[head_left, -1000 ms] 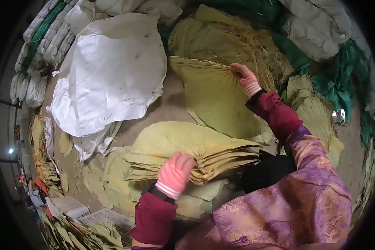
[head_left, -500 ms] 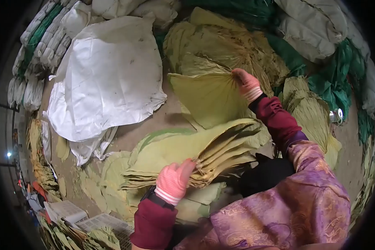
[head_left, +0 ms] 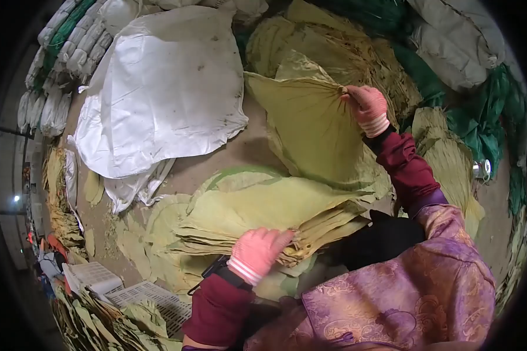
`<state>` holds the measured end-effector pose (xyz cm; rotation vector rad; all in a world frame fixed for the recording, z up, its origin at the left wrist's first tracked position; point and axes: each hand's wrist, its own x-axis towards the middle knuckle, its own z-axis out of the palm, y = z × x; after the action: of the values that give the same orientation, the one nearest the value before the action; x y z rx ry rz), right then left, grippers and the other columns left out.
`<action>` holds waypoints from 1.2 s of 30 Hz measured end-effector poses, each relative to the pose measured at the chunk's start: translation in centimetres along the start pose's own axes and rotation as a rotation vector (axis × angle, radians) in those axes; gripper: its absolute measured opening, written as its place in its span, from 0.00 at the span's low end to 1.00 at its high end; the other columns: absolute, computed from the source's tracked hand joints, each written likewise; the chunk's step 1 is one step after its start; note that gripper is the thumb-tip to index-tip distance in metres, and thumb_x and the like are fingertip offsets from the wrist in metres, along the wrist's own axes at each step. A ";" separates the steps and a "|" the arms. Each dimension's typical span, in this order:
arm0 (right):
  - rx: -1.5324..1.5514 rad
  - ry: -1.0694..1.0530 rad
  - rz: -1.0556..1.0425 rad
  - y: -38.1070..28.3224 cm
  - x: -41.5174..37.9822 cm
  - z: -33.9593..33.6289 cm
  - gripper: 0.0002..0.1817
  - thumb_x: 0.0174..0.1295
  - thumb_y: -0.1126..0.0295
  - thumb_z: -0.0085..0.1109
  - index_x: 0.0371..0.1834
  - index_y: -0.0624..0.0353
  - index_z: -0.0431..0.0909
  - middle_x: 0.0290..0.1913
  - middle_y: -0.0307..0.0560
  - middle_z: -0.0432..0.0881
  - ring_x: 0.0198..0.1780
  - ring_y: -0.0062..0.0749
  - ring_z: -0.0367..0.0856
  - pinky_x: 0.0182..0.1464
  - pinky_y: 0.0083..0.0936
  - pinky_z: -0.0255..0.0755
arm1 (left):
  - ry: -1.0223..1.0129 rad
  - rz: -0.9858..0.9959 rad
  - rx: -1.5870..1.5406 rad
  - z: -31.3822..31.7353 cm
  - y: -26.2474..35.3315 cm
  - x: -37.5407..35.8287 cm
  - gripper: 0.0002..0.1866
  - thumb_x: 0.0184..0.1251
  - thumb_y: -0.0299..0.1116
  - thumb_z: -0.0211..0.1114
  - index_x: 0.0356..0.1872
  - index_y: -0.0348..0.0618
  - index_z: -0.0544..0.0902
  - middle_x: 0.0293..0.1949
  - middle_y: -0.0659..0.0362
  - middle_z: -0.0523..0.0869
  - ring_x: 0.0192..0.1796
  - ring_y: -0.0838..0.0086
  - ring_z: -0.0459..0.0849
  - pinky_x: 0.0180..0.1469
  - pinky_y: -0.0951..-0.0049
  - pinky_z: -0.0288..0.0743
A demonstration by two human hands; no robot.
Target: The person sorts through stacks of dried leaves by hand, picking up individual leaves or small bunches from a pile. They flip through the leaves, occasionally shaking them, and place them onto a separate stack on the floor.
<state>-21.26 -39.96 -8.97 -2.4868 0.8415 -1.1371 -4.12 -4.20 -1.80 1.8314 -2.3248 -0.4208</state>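
My right hand [head_left: 367, 109], in a pink glove, pinches the gathered tip of a large dried lotus leaf [head_left: 310, 123], which hangs fanned out below and left of it. My left hand [head_left: 259, 253], gloved too, is closed on the edge of a stack of folded dried leaves [head_left: 246, 207] in front of me. Its thumb side presses at the gathered stem ends. Behind the raised leaf lies a pile of browner dried leaves [head_left: 357, 64]. Loose leaves are spread under and left of the stack.
A white woven sack [head_left: 164, 88] lies flat at upper left. Green sacking [head_left: 480, 128] and more white sacks [head_left: 454, 47] stand at the right and back. Another leaf bundle [head_left: 442, 158] is right of my arm. Printed paper [head_left: 149, 301] lies at lower left.
My right hand has lifted the leaf slightly up and right, and it hangs more open. The top of the stack under my left hand now lies flatter. The view has shifted a little.
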 end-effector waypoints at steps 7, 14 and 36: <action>0.369 -0.571 -0.430 -12.4 -3.7 0.1 0.19 0.48 0.77 0.52 0.45 0.50 0.76 0.50 0.46 0.77 0.43 0.44 0.79 0.42 0.33 0.77 | 0.098 -0.001 0.108 -0.3 -0.4 1.1 0.28 0.49 0.26 0.56 0.57 0.56 0.72 0.53 0.51 0.74 0.47 0.59 0.78 0.36 0.67 0.76; 0.807 -0.906 -0.414 -14.3 -7.9 1.2 0.16 0.55 0.71 0.63 0.47 0.61 0.73 0.43 0.52 0.78 0.43 0.49 0.78 0.42 0.35 0.75 | 0.083 0.016 0.104 0.8 -0.3 -0.4 0.27 0.48 0.27 0.57 0.55 0.59 0.74 0.55 0.52 0.73 0.56 0.51 0.73 0.35 0.67 0.79; 0.870 -0.505 0.384 -5.9 -5.5 3.8 0.09 0.59 0.73 0.54 0.42 0.60 0.78 0.38 0.47 0.81 0.38 0.33 0.80 0.43 0.26 0.75 | 1.339 -0.832 -1.279 -10.8 -6.1 -11.4 0.27 0.69 0.47 0.54 0.63 0.42 0.65 0.54 0.52 0.77 0.55 0.61 0.77 0.57 0.57 0.75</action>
<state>-18.92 -31.85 -11.99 -1.6620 0.4853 -0.5203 7.43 4.22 7.18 1.3761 -0.1716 -0.3780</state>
